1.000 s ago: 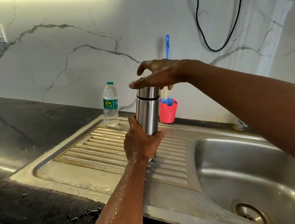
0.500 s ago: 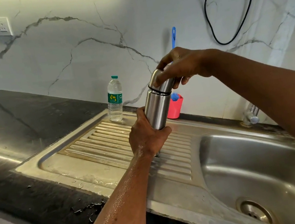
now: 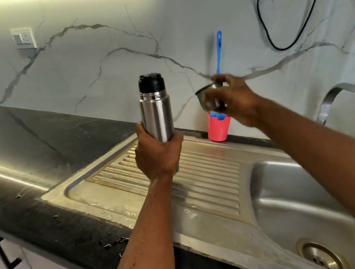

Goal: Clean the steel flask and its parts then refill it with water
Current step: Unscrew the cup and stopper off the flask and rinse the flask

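Note:
The steel flask (image 3: 157,116) stands upright above the ribbed drainboard, and my left hand (image 3: 157,155) grips its lower half. Its black inner stopper (image 3: 151,83) is bare at the top. To the right of the flask my right hand (image 3: 233,98) holds the steel cap cup (image 3: 209,99) tilted in the air, slightly blurred, in front of the red cup.
A red cup (image 3: 218,130) holding a blue-handled brush (image 3: 219,52) stands at the wall behind the drainboard (image 3: 206,181). The sink basin (image 3: 287,210) with its drain (image 3: 320,256) lies at the right, under the tap spout (image 3: 342,93). Black counter (image 3: 31,145) runs left.
My right hand has taken the steel cap off the flask and carried it to the right. The black stopper is now bare. The plastic water bottle is no longer visible.

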